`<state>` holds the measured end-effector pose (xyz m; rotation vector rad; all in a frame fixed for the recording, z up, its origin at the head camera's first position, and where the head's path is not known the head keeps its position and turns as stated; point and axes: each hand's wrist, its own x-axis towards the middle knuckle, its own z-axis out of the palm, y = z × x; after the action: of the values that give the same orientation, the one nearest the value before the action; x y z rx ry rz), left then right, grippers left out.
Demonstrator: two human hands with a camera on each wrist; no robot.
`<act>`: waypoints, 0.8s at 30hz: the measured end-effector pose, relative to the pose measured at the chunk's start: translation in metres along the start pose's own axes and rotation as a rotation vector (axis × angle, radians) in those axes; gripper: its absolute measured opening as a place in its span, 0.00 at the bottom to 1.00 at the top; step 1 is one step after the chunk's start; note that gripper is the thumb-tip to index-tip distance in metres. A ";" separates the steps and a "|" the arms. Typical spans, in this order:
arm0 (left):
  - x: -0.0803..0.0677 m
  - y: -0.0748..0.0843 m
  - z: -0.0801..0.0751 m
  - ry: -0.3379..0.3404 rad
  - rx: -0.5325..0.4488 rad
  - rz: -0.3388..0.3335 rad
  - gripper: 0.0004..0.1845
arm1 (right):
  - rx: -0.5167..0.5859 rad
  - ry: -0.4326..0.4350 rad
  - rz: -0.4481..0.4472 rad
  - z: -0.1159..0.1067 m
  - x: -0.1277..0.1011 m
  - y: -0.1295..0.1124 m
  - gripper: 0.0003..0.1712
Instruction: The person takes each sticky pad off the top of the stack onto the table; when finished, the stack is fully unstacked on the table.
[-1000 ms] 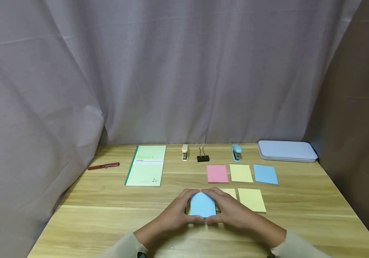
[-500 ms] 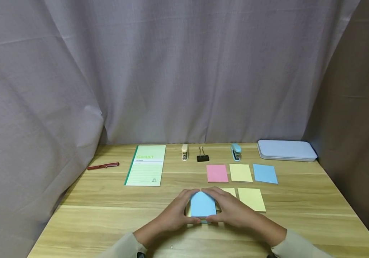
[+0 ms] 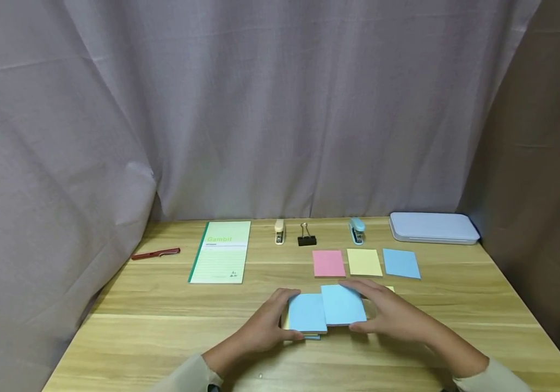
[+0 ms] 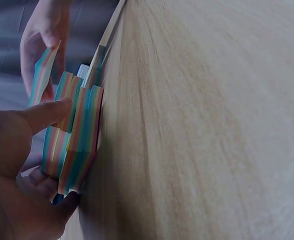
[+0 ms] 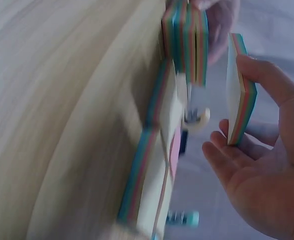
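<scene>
The right hand (image 3: 397,318) is pinching a thin blue-topped pad of rainbow-edged sticky notes (image 3: 342,305) by its edges, lifted just beside the thicker blue-topped stack (image 3: 307,313) that the left hand (image 3: 265,326) is gripping on the wooden table (image 3: 162,326); light, bendy paper, probably best pinched at the side edges.

Both forearms reaching in from the desk's near edge. Left grip (image 3: 270,321) low, thumb and fingers curled, clamping. Right grip (image 3: 392,313) raised slightly, fingers and thumb pinching, wrist angled inward.
</scene>
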<state>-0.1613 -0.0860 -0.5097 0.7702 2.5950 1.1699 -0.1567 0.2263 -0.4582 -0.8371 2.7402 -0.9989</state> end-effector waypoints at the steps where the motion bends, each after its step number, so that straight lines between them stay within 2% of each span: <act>1: 0.000 0.000 0.000 0.000 0.001 0.003 0.49 | 0.003 0.006 0.015 -0.005 -0.005 0.004 0.49; 9: -0.001 0.001 -0.001 0.001 0.004 0.010 0.48 | -0.029 0.062 0.116 -0.040 -0.043 0.043 0.50; 15: -0.001 0.000 0.000 0.005 0.003 0.010 0.48 | -0.065 0.058 0.219 -0.059 -0.067 0.083 0.50; 19: -0.001 0.001 0.000 0.001 0.000 0.007 0.48 | -0.107 0.065 0.225 -0.065 -0.081 0.107 0.49; 24: -0.001 0.001 0.000 0.002 0.003 0.008 0.48 | -0.154 0.082 0.207 -0.064 -0.088 0.123 0.48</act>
<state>-0.1602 -0.0864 -0.5092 0.7812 2.5984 1.1693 -0.1575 0.3870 -0.4921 -0.5268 2.9283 -0.8088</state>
